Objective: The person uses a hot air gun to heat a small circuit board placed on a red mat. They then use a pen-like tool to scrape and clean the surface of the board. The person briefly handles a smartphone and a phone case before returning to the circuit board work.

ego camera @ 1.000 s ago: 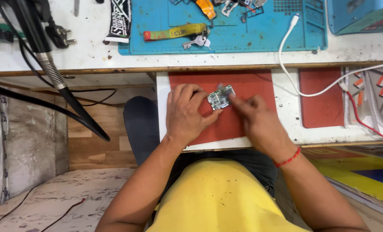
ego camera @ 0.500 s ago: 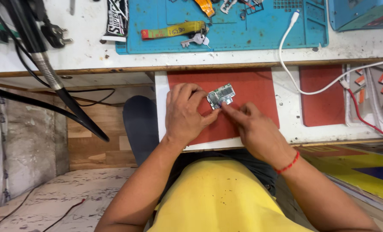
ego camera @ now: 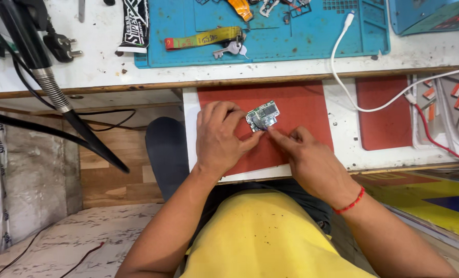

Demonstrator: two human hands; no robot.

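small green circuit board (ego camera: 262, 115) lying on the red mat (ego camera: 301, 110), near its upper middle. left hand (ego camera: 220, 138) just left of the board, grip pinching its edge. right hand (ego camera: 307, 158) below-right, fingertips pressed together at its lower edge.

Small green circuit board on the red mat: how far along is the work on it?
Done: the small green circuit board lies bare on the red rubber mat, no casing around it. In hand: left hand steadies it, right hand probes its lower edge. Left: loose parts remain on the blue silicone work mat.
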